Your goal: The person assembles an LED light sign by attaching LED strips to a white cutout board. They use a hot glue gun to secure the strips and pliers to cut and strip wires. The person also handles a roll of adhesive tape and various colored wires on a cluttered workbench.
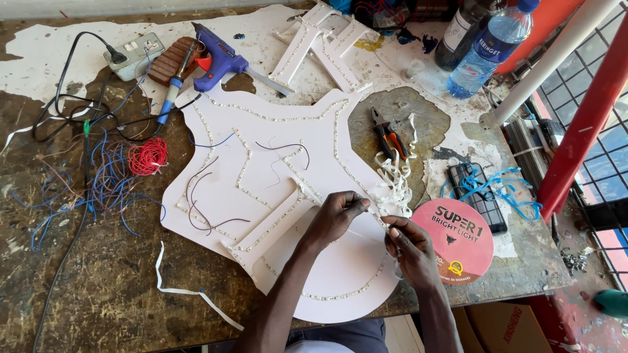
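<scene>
Pinching a thin white LED strip (374, 221) between thumb and fingertips of the left hand (337, 216), low on the right side of the white cut-out sign board (261, 163) lying flat on the worn workbench (98, 287). Gripping the same strip a little further along with the right hand (412, 252), fingers curled shut around it, just beside a pink round reel (461, 242). Lying near: pliers (387, 134), blue glue gun (222, 62), red wire coil (148, 157).

Matt white plastic board (261, 170); rough, worn wooden surface (98, 287), paint flaking; glossy pink reel (461, 238); clear plastic bottle (487, 46).
</scene>
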